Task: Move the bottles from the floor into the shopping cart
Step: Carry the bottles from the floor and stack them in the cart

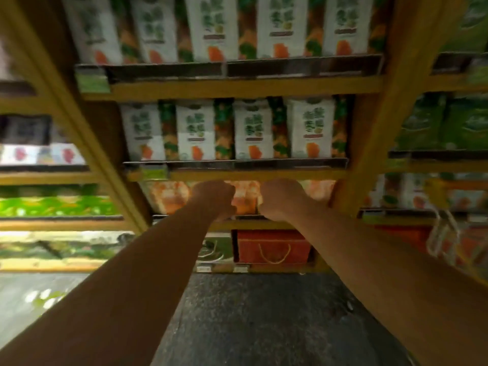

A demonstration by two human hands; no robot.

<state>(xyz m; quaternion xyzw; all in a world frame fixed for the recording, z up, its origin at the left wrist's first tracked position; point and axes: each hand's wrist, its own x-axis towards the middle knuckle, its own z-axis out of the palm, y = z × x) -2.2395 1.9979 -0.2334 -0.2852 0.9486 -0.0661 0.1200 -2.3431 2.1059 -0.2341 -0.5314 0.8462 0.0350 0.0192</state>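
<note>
Both my arms stretch straight forward at chest height toward a store shelf. My left hand [215, 199] and my right hand [284, 199] are side by side, a small gap apart, with their backs to the camera and fingers curled into fists. Nothing shows inside either fist. No bottle and no shopping cart appear in this blurred view.
A yellow wooden shelf unit [237, 87] faces me, filled with rows of white and orange cartons [253, 130]. Red gift boxes [274, 247] sit on its lowest level. Green packs [449, 128] fill the shelves to the right. Dark speckled floor [250, 318] lies below my arms.
</note>
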